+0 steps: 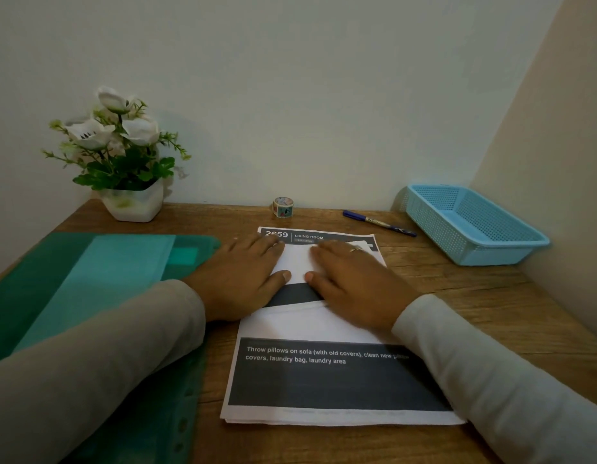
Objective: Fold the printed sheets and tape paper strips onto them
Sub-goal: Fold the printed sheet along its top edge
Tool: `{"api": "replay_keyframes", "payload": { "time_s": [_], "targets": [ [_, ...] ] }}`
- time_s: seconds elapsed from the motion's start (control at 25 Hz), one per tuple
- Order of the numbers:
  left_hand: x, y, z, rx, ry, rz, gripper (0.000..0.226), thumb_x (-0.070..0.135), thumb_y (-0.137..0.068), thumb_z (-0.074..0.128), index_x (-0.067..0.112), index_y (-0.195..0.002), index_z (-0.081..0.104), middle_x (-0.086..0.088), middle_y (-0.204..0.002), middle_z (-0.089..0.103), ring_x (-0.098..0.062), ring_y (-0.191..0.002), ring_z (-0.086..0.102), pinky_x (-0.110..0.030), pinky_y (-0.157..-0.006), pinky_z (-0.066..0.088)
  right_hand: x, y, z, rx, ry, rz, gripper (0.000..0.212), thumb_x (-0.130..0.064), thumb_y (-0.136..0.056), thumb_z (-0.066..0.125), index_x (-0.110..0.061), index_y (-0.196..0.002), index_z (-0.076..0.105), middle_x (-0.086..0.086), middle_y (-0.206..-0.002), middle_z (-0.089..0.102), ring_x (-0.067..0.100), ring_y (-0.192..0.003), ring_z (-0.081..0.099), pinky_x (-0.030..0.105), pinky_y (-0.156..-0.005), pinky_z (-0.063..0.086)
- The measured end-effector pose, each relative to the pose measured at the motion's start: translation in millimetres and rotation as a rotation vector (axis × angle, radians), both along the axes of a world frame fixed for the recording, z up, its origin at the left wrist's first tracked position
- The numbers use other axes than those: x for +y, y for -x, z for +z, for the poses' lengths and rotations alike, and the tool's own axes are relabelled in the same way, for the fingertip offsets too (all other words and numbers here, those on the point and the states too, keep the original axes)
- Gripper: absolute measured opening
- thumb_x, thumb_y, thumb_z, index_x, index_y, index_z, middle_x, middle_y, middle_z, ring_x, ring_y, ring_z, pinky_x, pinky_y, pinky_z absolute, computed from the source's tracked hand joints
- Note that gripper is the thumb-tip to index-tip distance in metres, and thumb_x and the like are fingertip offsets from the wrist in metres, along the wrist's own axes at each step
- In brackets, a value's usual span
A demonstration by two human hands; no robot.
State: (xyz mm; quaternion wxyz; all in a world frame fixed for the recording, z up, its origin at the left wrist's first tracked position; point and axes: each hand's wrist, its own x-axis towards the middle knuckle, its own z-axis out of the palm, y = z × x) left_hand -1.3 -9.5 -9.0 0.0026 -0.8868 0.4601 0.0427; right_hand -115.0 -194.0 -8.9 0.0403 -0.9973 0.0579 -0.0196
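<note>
Two pale grey sleeves (89, 363) reach in from the bottom edge. Between them a stack of printed sheets (324, 380) lies flat on the brown wooden counter (474, 313). The paper is white with dark grey blocks and white words.

On the far half of the stack a white flap (297, 259) is folded over. The left grip (243, 272) and the right grip (350, 283) both lie flat on it, fingers straight, pressing down and holding nothing.

A shiny green plastic folder (89, 296) lies on the left, partly under the left sleeve. By the plain pale wall (290, 95) stand a small round roll of patterned tape (283, 206) and a white pot of white flowers (133, 202), and a thin blue pen (379, 223) lies there too. A light blue basket (484, 254) full of tiny holes sits in the right corner.
</note>
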Motion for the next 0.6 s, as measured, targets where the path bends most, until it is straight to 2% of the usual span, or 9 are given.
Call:
{"api": "replay_keyframes", "payload": {
  "time_s": [0.08,0.2,0.32,0.44,0.6],
  "targets": [
    [-0.9,0.0,-1.3,-0.012,-0.023,-0.006,0.066,0.058,-0.104,0.015,0.03,-0.161,-0.001,0.004,-0.17,-0.005,-0.02,-0.156,-0.005,-0.044,-0.124,-0.001,11.0,-5.7,-3.8,0.056,-0.046,0.063,0.062,-0.051,-0.109,0.028,-0.022,-0.163,0.02,0.001,-0.172,0.015,0.02,-0.158,0.012,0.04,-0.128,0.013],
    [2.3,-2.1,-0.9,-0.025,-0.081,0.008,0.07,0.064,-0.1,0.01,0.032,-0.16,-0.005,0.001,-0.17,-0.01,-0.022,-0.156,-0.008,-0.049,-0.126,-0.002,4.1,-8.3,-1.3,0.116,-0.095,0.02,0.071,-0.059,-0.106,0.024,-0.024,-0.165,0.005,-0.006,-0.173,-0.001,0.013,-0.159,-0.004,0.04,-0.129,0.0],
    [7.9,-2.8,2.6,-0.066,-0.124,0.098,0.091,0.076,-0.087,0.004,0.023,-0.161,-0.005,-0.003,-0.17,-0.008,-0.025,-0.156,-0.006,-0.053,-0.126,0.002,-12.4,-5.7,-0.3,0.145,-0.046,-0.103,0.085,-0.072,-0.1,0.019,-0.021,-0.165,0.002,-0.004,-0.173,-0.004,0.015,-0.159,-0.005,0.043,-0.129,-0.001],
    [9.9,-2.3,5.5,-0.04,-0.143,0.135,0.106,0.081,-0.076,-0.002,0.018,-0.161,-0.005,-0.004,-0.169,-0.009,-0.025,-0.156,-0.006,-0.056,-0.125,0.002,-14.0,-5.4,-2.4,0.116,0.034,-0.208,0.088,-0.073,-0.099,0.014,-0.015,-0.165,0.005,0.004,-0.173,0.001,0.02,-0.16,0.0,0.046,-0.129,0.001],
    [6.5,-2.7,3.9,-0.04,-0.136,0.138,0.097,0.079,-0.086,0.005,0.017,-0.161,-0.005,-0.005,-0.169,-0.01,-0.025,-0.156,-0.007,-0.056,-0.125,0.001,6.1,-7.0,-3.7,0.066,-0.001,-0.016,0.072,-0.056,-0.108,0.023,-0.014,-0.164,0.011,0.006,-0.173,0.008,0.02,-0.159,0.006,0.039,-0.129,0.006]
  ]
}}
